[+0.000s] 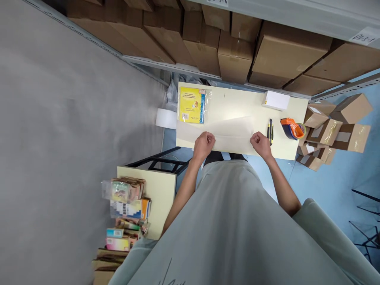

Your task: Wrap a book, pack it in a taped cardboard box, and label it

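Note:
A thin, whitish see-through sheet of packing film (233, 128) lies across the pale table. My left hand (204, 144) pinches its near edge, fingers closed. My right hand (261, 144) is also closed, pinching the sheet near its right end. Leftward the sheet runs toward a white roll (166, 118) at the table's end. Beyond my left hand, a yellow book in a clear sleeve (192, 105) lies flat. A yellow-and-black box cutter (270, 131) rests just beyond my right hand. Farther right sits an orange tape dispenser (292, 128) with a roll of tape.
A white box (276, 100) stands at the table's far right. Cardboard boxes (289, 49) fill the shelf beyond the table, and more cartons (326, 132) are piled on the right. At lower left, a side table (162, 190) holds stacked books and packets. A grey wall borders the left.

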The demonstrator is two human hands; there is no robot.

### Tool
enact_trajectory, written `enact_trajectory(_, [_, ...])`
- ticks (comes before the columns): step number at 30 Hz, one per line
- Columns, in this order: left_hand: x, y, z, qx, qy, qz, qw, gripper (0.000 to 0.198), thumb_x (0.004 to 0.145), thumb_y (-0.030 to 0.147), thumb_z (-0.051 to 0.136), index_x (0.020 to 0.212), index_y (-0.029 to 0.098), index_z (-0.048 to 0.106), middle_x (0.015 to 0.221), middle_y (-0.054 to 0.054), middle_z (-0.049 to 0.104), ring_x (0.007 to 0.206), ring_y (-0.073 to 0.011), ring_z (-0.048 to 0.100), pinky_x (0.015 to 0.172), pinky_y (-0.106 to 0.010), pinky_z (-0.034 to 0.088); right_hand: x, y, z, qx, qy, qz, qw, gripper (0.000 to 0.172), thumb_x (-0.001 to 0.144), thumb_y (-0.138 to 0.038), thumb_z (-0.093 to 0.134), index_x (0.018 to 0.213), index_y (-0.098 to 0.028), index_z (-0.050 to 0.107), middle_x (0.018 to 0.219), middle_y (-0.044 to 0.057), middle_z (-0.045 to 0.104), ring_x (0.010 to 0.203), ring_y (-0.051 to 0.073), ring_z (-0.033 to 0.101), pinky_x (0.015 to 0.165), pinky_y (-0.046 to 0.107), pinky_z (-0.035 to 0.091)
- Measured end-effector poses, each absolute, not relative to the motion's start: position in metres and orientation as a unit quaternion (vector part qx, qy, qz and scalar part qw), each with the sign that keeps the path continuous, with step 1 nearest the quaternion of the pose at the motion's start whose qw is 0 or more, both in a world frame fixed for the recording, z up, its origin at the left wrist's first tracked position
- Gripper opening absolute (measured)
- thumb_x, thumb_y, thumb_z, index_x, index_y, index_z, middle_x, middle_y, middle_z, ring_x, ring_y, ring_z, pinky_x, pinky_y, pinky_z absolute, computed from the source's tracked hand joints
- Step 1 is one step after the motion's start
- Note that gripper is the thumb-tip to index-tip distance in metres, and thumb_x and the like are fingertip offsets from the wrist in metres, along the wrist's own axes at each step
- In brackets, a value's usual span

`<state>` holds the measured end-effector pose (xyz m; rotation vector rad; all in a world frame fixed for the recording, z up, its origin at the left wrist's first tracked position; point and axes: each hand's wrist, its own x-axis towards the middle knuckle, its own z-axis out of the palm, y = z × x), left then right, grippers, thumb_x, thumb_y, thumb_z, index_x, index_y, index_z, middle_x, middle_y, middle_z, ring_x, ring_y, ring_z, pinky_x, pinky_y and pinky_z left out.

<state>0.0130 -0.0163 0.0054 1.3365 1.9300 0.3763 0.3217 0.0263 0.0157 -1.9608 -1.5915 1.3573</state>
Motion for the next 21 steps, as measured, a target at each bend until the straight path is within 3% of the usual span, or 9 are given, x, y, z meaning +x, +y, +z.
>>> enact_trajectory(8, [0.014, -0.024, -0.009, 0.525, 0.732, 0.067, 0.430, 0.009, 0.100, 0.020, 0.063, 0.095, 0.023, 0.070, 0.105, -0.010, 0.082, 0.096, -0.0254, 0.075, 0.093, -0.036, 0.057, 0.310, 0.032, -0.009, -0.692, -0.538, 0.476, 0.071, 0.005, 0.085, -0.028, 0.059, 0.080, -0.029, 0.056, 0.065, -0.003, 0.061, 0.070, 0.022, 0.062, 0.072, 0.033, 0.047])
enact_trajectory(12, [-0.027, -0.026, 0.008, 0.505, 0.745, 0.123, 0.418, 0.009, 0.096, 0.021, 0.063, 0.096, 0.022, 0.072, 0.100, -0.007, 0.081, 0.091, -0.0231, 0.074, 0.090, -0.033, 0.056, 0.281, 0.038, 0.021, -0.665, -0.577, 0.457, 0.124, 0.002, 0.084, -0.030, 0.060, 0.084, -0.027, 0.060, 0.079, 0.000, 0.066, 0.076, 0.022, 0.062, 0.078, 0.035, 0.051])
enact_trajectory(16, [-0.089, -0.021, 0.031, 0.462, 0.771, 0.203, 0.388, 0.009, 0.089, 0.023, 0.062, 0.090, 0.022, 0.071, 0.087, -0.003, 0.077, 0.082, -0.0204, 0.070, 0.083, -0.031, 0.055, 0.220, 0.057, 0.062, -0.590, -0.627, 0.463, 0.213, 0.005, 0.087, -0.031, 0.060, 0.089, -0.027, 0.059, 0.101, 0.005, 0.071, 0.098, 0.023, 0.069, 0.098, 0.039, 0.056])
enact_trajectory(18, [-0.124, -0.016, 0.044, 0.437, 0.783, 0.243, 0.370, 0.009, 0.087, 0.024, 0.061, 0.089, 0.022, 0.070, 0.082, -0.001, 0.074, 0.079, -0.0192, 0.068, 0.079, -0.029, 0.054, 0.180, 0.071, 0.082, -0.553, -0.628, 0.499, 0.226, 0.006, 0.089, -0.033, 0.059, 0.092, -0.027, 0.058, 0.096, 0.002, 0.069, 0.095, 0.022, 0.069, 0.099, 0.038, 0.056])
enact_trajectory(21, [-0.178, -0.007, 0.067, 0.393, 0.799, 0.298, 0.346, 0.010, 0.085, 0.024, 0.060, 0.087, 0.022, 0.070, 0.076, 0.001, 0.069, 0.073, -0.0176, 0.064, 0.072, -0.028, 0.053, 0.114, 0.094, 0.112, -0.505, -0.642, 0.530, 0.227, 0.009, 0.087, -0.033, 0.059, 0.093, -0.027, 0.055, 0.084, -0.003, 0.059, 0.076, 0.017, 0.061, 0.085, 0.033, 0.054])
